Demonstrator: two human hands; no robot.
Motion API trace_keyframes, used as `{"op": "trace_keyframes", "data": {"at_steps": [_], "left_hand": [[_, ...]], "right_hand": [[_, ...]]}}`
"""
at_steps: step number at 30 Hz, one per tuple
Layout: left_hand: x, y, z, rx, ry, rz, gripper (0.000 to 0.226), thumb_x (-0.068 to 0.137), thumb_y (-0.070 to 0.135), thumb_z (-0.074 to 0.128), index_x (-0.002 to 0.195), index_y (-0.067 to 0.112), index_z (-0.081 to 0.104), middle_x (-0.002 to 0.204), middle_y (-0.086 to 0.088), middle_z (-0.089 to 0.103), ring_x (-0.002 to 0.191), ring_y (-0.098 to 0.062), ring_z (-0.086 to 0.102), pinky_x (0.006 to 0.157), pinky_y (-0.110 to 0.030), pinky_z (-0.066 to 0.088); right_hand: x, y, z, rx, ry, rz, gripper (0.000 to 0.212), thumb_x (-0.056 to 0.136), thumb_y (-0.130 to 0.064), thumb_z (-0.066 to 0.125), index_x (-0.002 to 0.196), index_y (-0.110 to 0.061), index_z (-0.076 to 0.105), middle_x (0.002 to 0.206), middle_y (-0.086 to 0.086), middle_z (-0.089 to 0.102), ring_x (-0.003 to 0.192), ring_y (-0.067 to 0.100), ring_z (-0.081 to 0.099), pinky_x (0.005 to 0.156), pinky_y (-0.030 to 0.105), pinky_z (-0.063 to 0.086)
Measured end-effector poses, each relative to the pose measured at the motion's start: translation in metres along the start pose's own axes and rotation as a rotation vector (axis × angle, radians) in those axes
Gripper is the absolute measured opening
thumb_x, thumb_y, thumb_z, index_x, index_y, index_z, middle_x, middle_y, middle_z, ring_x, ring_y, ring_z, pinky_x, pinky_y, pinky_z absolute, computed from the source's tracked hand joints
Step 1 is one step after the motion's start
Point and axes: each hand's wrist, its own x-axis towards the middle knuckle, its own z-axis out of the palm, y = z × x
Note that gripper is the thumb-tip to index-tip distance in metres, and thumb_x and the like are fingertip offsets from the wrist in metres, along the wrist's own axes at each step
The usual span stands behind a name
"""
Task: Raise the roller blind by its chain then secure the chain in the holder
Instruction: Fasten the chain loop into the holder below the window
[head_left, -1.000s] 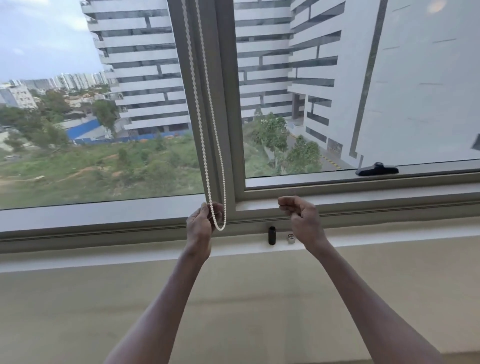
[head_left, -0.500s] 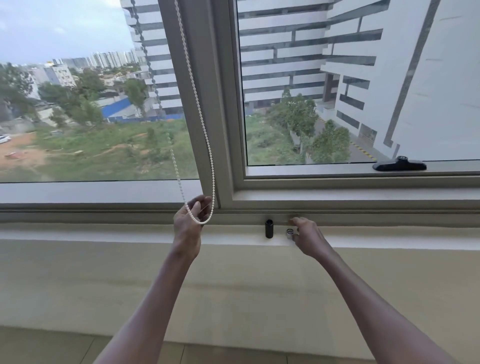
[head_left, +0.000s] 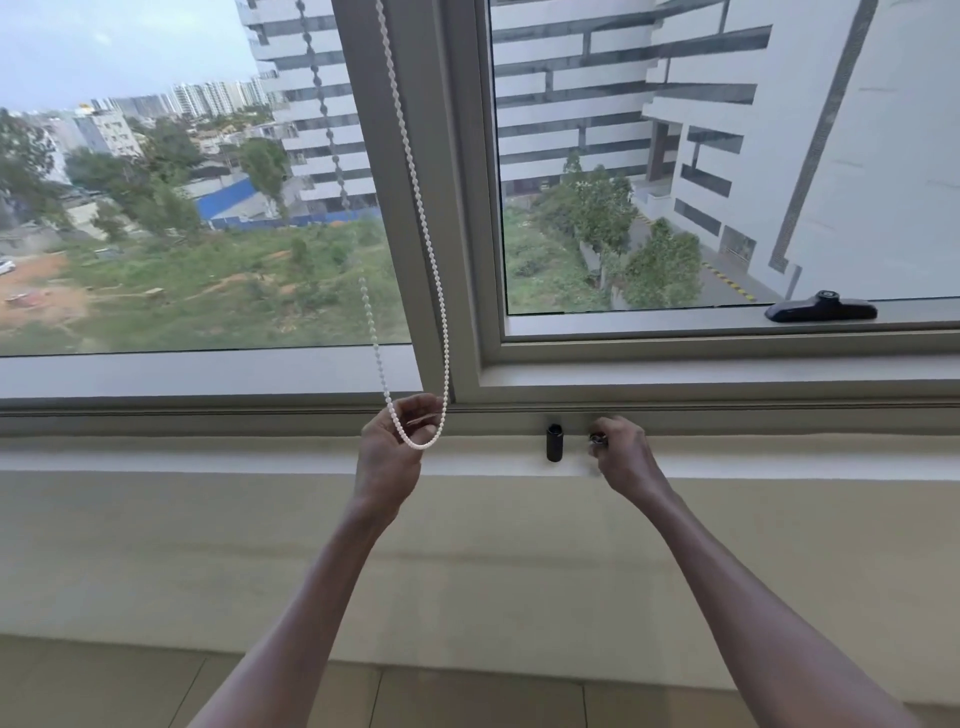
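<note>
Blind judged raised; chain not yet secured.
The chain loop is pinched in the left hand; the small holder on the sill edge is gripped by the right hand.

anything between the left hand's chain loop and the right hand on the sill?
Head view: only a small black cylinder on the sill, nearer the right hand than the left hand and chain.

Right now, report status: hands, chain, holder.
Left hand holds bottom loop of bead chain. Right hand pinching small metal piece beside black holder on sill. Chain not yet secured. Nothing between chain and holder.
</note>
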Motion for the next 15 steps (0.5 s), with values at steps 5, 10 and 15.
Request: {"op": "trace_keyframes", "data": {"at_steps": [5, 10, 15], "left_hand": [[-0.006, -0.003, -0.005, -0.04, -0.075, -0.016, 0.034, 0.083, -0.012, 0.066, 0.098, 0.018, 0.072, 0.095, 0.002, 0.077, 0.089, -0.01, 0.07, 0.08, -0.016, 0.052], [-0.009, -0.005, -0.008, -0.063, -0.119, -0.045, 0.032, 0.082, -0.007, 0.07, 0.103, 0.017, 0.071, 0.104, -0.001, 0.076, 0.096, -0.013, 0.07, 0.083, -0.02, 0.053], [-0.013, -0.002, -0.008, -0.017, -0.177, -0.034, 0.039, 0.08, -0.005, 0.072, 0.101, 0.028, 0.073, 0.106, 0.001, 0.075, 0.096, -0.012, 0.067, 0.088, -0.025, 0.054]], "right_hand": [[-0.004, -0.023, -0.02, 0.184, 0.094, 0.0, 0.018, 0.088, 0.004, 0.061, 0.103, -0.002, 0.068, 0.093, 0.011, 0.07, 0.086, 0.024, 0.066, 0.08, 0.035, 0.054], [-0.008, -0.055, -0.037, 0.319, 0.193, -0.098, 0.018, 0.09, 0.0, 0.061, 0.105, -0.007, 0.069, 0.095, 0.006, 0.068, 0.085, 0.019, 0.068, 0.079, 0.025, 0.053], [-0.009, -0.091, -0.043, 0.402, 0.211, -0.156, 0.024, 0.089, 0.001, 0.065, 0.11, -0.008, 0.07, 0.103, 0.009, 0.063, 0.083, 0.013, 0.068, 0.078, 0.015, 0.052]]}}
